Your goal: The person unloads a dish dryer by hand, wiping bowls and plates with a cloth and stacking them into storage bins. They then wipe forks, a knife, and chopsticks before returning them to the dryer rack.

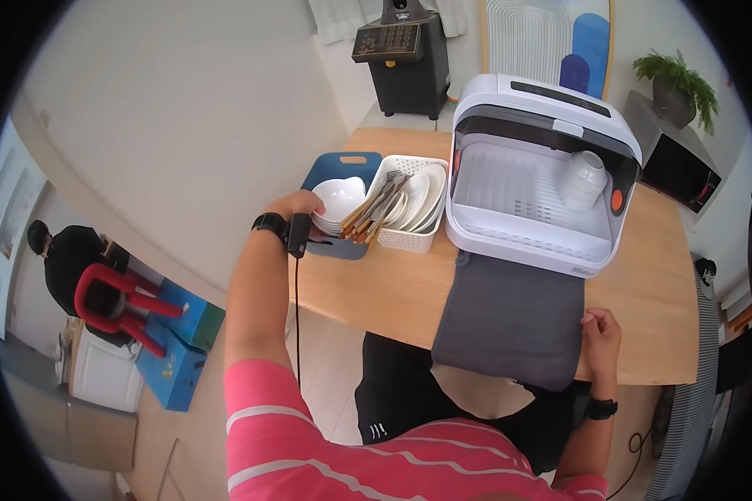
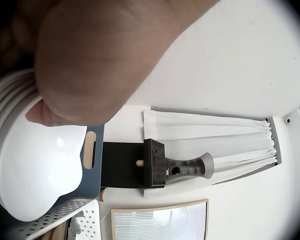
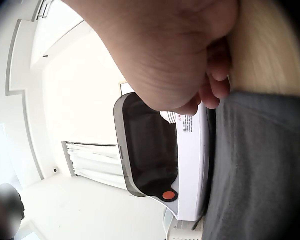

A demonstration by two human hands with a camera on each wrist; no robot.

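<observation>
My left hand (image 1: 299, 203) grips the rim of the stacked white bowls (image 1: 341, 199) in the blue basket (image 1: 317, 177). In the left wrist view, its thumb lies over the inside of the top bowl (image 2: 45, 160); its other fingers are mostly hidden. Loosely curled, my right hand (image 1: 602, 338) rests at the table's front, beside the right edge of a dark grey cloth (image 1: 510, 313). Nothing shows in that hand. The cloth drapes over the table edge toward my lap.
Beside the blue basket, a white perforated basket (image 1: 405, 243) holds plates (image 1: 426, 196) and wooden-handled cutlery (image 1: 376, 209). A white dish cabinet (image 1: 526, 242) stands with its front raised, white cups (image 1: 583, 179) inside at right. Behind are a microwave (image 1: 681, 159) and plant (image 1: 677, 88). A person (image 1: 75, 259) is far left.
</observation>
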